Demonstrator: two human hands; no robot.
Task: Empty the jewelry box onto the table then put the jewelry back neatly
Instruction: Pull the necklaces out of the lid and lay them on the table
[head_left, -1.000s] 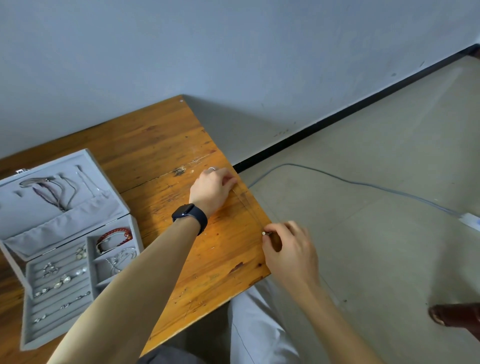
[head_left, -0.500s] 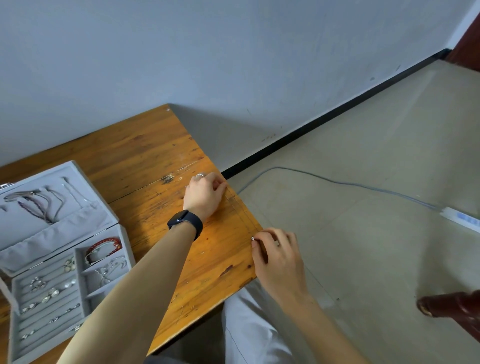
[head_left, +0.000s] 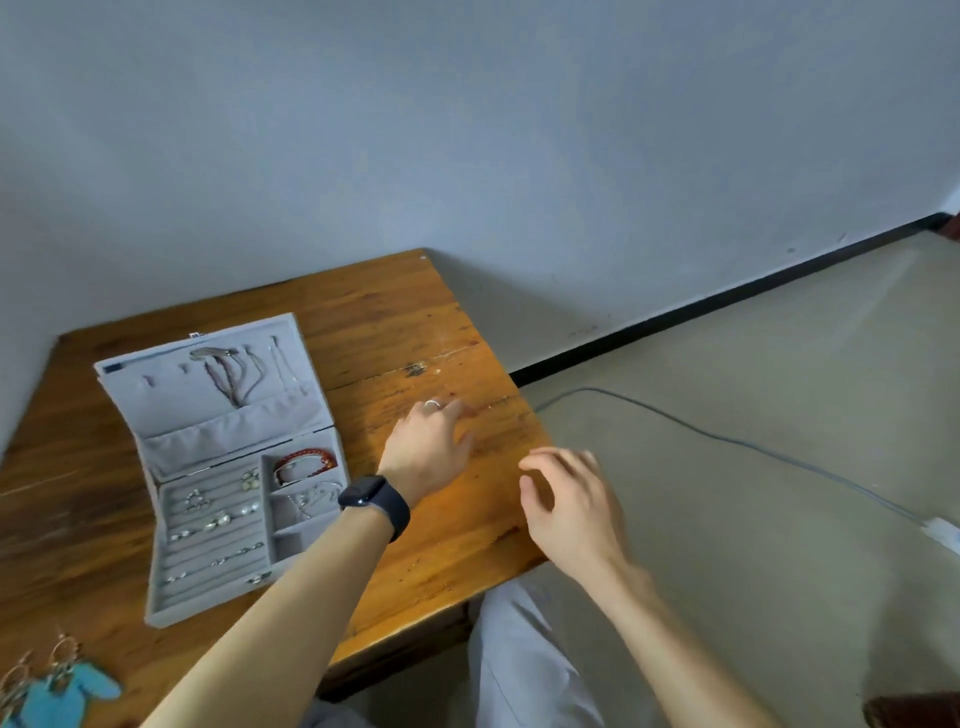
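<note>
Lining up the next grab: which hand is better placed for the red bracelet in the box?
Probably left: the left hand is beside the jewelry box, near the red bracelet; the right hand is farther off.

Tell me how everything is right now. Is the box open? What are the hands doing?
Box: open, lid leaning back, on the table.
Bracelet: lying in a box compartment.
Necklaces: hanging inside the lid.
Left hand: resting on the table, fingers fairly straight.
Right hand: blurred, fingers loosely curled, nothing seen in it.
Earrings: out of the box, on the table.
</note>
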